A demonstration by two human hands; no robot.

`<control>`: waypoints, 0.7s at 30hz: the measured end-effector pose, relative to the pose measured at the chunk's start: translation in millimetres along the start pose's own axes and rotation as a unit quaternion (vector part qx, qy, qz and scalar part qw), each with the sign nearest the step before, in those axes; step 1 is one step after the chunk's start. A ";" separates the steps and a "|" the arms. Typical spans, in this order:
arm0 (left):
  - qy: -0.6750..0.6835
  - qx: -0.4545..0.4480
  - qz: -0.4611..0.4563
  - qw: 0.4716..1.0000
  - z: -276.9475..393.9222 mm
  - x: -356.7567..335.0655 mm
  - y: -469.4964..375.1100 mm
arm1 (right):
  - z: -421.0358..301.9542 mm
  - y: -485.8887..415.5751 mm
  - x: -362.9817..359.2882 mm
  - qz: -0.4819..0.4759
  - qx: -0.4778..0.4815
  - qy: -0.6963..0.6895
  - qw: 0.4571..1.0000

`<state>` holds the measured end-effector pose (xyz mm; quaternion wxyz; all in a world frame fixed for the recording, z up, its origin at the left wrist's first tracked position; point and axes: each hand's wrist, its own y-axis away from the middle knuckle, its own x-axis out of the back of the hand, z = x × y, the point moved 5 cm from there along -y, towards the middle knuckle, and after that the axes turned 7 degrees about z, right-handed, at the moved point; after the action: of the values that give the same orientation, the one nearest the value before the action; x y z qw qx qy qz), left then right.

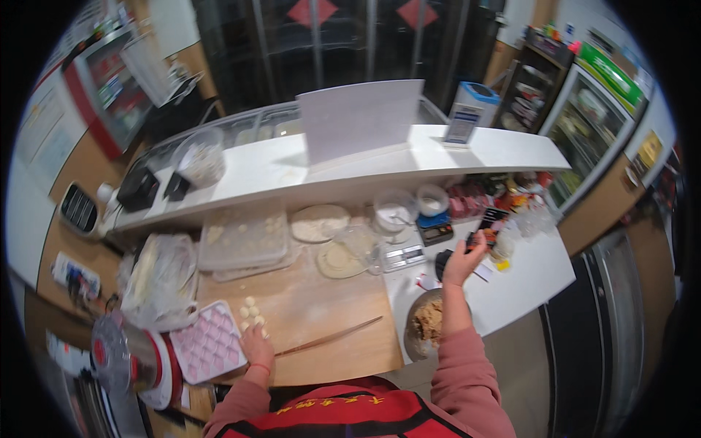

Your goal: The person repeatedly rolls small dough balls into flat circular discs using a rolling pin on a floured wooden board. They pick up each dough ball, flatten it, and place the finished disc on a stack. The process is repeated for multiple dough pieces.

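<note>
My left hand rests on the wooden board, its fingers at a cluster of small dough pieces; whether it grips one is hidden. Beside it lie a thin tapered wooden rolling pin and a white tray with pink diamond-shaped compartments. My right hand reaches over the white counter to a phone with a lit screen. Its fingers meet the phone's lower part; I cannot tell if they hold or only touch it. Below that forearm sits a metal bowl of minced filling, partly covered by the arm.
Along the back stand a translucent lidded container, a dish of flour, a tub of white powder and a scale. A plastic bag and a red-based grinder are at left. A raised white shelf runs behind.
</note>
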<state>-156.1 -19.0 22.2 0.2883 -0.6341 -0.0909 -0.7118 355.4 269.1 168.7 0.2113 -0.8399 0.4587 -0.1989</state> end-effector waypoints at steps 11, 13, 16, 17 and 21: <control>0.147 0.000 -0.078 0.986 10.1 -43.6 3.4 | -45.9 291.9 42.4 -0.604 0.353 -0.052 0.713; 0.207 -0.001 -0.110 0.972 29.5 -46.7 4.4 | -36.0 305.6 48.5 -0.620 0.312 -0.031 0.720; 0.221 -0.086 -0.097 0.967 70.2 -30.2 0.6 | -30.0 306.8 54.8 -0.621 0.319 -0.034 0.715; 0.196 -0.090 -0.112 0.970 81.5 -26.1 -2.2 | -28.6 305.5 55.2 -0.625 0.322 -0.038 0.710; 0.128 -0.093 -0.153 0.976 117.7 -18.5 -22.0 | -28.2 300.3 61.2 -0.583 0.356 -0.069 0.727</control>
<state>-67.1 62.7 30.9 0.1253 -0.5405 -0.0829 -0.8278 165.0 64.8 39.4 0.3681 -0.8167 -0.2420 -0.3726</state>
